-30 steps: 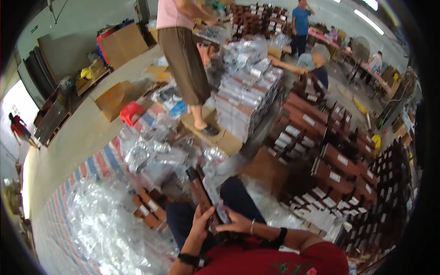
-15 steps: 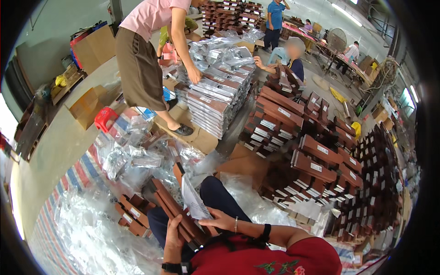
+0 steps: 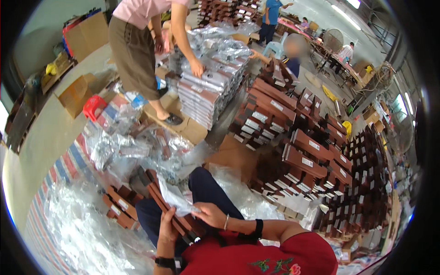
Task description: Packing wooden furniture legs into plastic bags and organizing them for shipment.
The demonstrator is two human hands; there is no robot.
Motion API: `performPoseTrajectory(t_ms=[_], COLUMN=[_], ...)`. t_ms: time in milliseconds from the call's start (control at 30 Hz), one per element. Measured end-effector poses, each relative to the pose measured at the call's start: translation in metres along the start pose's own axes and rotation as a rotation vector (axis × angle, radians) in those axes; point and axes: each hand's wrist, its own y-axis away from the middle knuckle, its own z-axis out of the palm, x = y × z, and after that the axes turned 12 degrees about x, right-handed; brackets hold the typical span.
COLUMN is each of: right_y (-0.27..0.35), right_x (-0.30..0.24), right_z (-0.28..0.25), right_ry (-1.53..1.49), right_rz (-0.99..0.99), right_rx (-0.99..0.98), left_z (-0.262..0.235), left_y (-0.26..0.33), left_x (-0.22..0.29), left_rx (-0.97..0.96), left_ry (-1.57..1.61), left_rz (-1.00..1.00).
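While the left hand gripped a long brown box over the lap, the right hand pinched a clear plastic sleeve against its upper end; more brown boxes lay left on crumpled plastic, stacked boxes rose right, and a person in pink stood beyond

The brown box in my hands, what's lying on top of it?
A clear plastic bag lies over the long brown box, pinched by the right hand; the left hand grips beneath. The box's covered face is hidden.
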Motion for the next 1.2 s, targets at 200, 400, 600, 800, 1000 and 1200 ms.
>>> performPoseTrajectory(t_ms=[200,400,600,800,1000,1200], right_y=[-0.011,-0.008,-0.002,0.004,0.069,0.143], right_x=[-0.014,-0.02,-0.029,-0.002,0.185,0.229], right_z=[-0.023,-0.037,-0.044,-0.074,-0.165,-0.192], right_ry=[-0.132,-0.334,-0.351,-0.274,0.017,0.865], right_rz=[0.131,0.337,0.385,0.259,0.684,0.854], right_rx=[-0.111,-0.35,-0.387,0.304,0.62,0.23], left_z=[0.014,-0.003,-0.023,-0.018,-0.005,-0.004], left_y=[0.0,0.001,0.01,0.009,0.01,0.004], left_x=[0.005,0.005,0.007,0.011,0.024,0.028], left_rx=[-0.057,-0.07,-0.091,-0.102,-0.097,-0.114], left_ry=[-0.029,0.037,0.046,-0.01,0.005,-0.035], left_rz=[0.002,-0.038,-0.009,-0.017,0.047,0.039])
